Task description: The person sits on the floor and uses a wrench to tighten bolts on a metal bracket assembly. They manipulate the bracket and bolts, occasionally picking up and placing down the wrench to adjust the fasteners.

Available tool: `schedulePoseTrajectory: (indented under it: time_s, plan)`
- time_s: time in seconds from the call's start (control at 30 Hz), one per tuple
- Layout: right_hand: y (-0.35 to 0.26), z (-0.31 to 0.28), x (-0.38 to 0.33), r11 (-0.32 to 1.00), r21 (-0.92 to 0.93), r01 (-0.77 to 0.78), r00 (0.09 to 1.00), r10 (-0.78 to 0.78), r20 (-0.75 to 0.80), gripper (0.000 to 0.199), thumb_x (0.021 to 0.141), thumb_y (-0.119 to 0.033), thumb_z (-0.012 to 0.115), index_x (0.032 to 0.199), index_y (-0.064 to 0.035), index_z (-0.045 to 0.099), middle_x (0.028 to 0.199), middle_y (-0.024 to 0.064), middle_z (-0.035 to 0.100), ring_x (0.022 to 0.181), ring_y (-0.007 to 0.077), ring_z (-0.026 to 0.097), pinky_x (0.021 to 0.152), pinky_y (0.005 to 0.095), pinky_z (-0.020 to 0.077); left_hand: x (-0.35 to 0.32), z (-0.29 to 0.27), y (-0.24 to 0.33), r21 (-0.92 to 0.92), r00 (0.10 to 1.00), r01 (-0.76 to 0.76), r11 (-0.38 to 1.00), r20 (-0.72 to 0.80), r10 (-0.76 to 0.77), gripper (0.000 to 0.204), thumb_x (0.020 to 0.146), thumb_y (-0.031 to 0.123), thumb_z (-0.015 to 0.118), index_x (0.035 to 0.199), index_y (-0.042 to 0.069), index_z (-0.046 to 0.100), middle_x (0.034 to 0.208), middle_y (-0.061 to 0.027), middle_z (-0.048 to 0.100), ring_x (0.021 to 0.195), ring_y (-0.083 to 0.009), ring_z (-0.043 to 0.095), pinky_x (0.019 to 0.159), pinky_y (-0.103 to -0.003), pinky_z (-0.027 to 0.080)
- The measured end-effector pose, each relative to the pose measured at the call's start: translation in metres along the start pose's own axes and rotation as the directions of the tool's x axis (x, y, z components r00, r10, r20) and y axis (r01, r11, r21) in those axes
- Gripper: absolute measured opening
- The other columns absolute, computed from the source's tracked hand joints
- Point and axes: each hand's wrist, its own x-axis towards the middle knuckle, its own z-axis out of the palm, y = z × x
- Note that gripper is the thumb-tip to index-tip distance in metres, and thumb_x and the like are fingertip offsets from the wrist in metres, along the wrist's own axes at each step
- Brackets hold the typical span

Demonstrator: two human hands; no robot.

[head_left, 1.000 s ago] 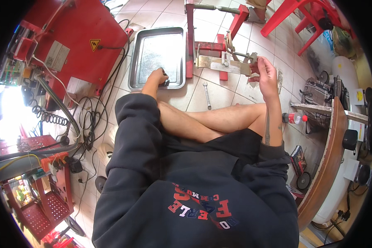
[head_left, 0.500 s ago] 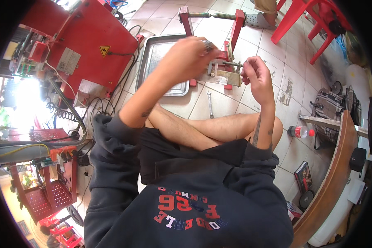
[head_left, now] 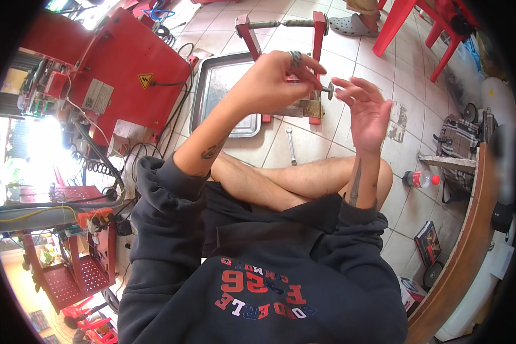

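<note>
My left hand [head_left: 275, 83], with a ring on one finger, reaches over the front of a red metal stand [head_left: 319, 43]. Its thumb and fingers close around a thin metal bolt [head_left: 325, 89], whose round washer-like end [head_left: 331, 90] sticks out to the right. Just right of that end, my right hand [head_left: 366, 112] is raised with fingers spread, holding nothing. The left hand hides much of the stand's lower middle. Below it shows a worn metal block [head_left: 308, 108]. Whether the bolt also touches the stand cannot be seen.
A metal tray [head_left: 198, 106] lies left of the stand. On the tiles before my crossed legs is a wrench [head_left: 292, 146]. Left stands a red machine [head_left: 126, 63] with cables. A bottle [head_left: 419, 179], red chair [head_left: 398, 26] and another person's clog [head_left: 352, 26] are right.
My right hand has let go of the bolt's end, its fingers now spread. My left hand has moved right, its fingers now around the bolt. The view has shifted slightly.
</note>
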Motion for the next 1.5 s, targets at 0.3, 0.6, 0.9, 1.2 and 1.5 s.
schedulePoseTrajectory:
  time_s: [0.3,0.6,0.9,1.2,1.5]
  plan:
    - [-0.004,-0.002,0.003,0.889,-0.457,0.027,1.000,-0.017,0.025,0.082,0.101,-0.062,0.017,0.117,0.0044,0.063,0.118,0.0166,0.064,0.109,0.0259,0.062,0.098,0.0401,0.0475,0.003,0.016,-0.011,0.482,0.933,0.343,0.806,-0.080,-0.350,0.045,0.097,0.035,0.054,0.077,-0.002,0.067,0.069,-0.0266,0.064,0.075,-0.0443,0.064,0.073,-0.050,0.051]
    - [0.029,-0.019,-0.011,0.881,-0.466,0.082,0.990,-0.127,-0.067,0.063,0.104,-0.044,0.025,0.112,0.0050,0.064,0.115,0.0237,0.064,0.117,0.0353,0.058,0.099,0.0452,0.0478,0.010,0.030,-0.067,0.292,0.966,0.245,0.924,0.006,-0.258,0.020,0.075,0.019,0.070,0.090,0.006,0.074,0.083,-0.0161,0.071,0.079,-0.0323,0.070,0.068,-0.043,0.055]
    - [0.020,-0.006,-0.010,0.875,-0.378,-0.302,0.914,0.153,-0.377,0.067,0.105,-0.049,0.026,0.123,0.0062,0.059,0.120,0.0154,0.061,0.112,0.0251,0.058,0.096,0.0390,0.0470,-0.001,0.025,-0.026,0.269,0.922,0.384,0.883,-0.065,-0.381,0.026,0.083,0.030,0.070,0.085,0.004,0.074,0.079,-0.0187,0.070,0.077,-0.0357,0.068,0.068,-0.043,0.054]
    - [0.023,-0.013,-0.011,0.796,-0.529,-0.295,0.873,0.000,-0.487,0.055,0.107,-0.035,0.030,0.115,0.0100,0.061,0.112,0.0197,0.065,0.102,0.0280,0.065,0.094,0.0378,0.0518,0.002,0.024,-0.019,0.185,0.937,0.348,0.919,-0.073,-0.340,0.019,0.075,0.026,0.077,0.077,0.007,0.075,0.078,-0.0127,0.071,0.077,-0.0297,0.069,0.068,-0.041,0.055]
    - [0.010,0.004,-0.012,0.881,-0.415,-0.229,0.874,-0.002,-0.486,0.054,0.106,-0.035,0.034,0.123,0.0104,0.058,0.113,0.0225,0.067,0.110,0.0297,0.063,0.100,0.0386,0.0482,-0.002,0.025,-0.018,0.089,0.905,0.412,0.907,-0.158,-0.395,0.026,0.083,0.031,0.071,0.090,0.007,0.073,0.085,-0.0144,0.071,0.084,-0.0316,0.069,0.071,-0.043,0.055]
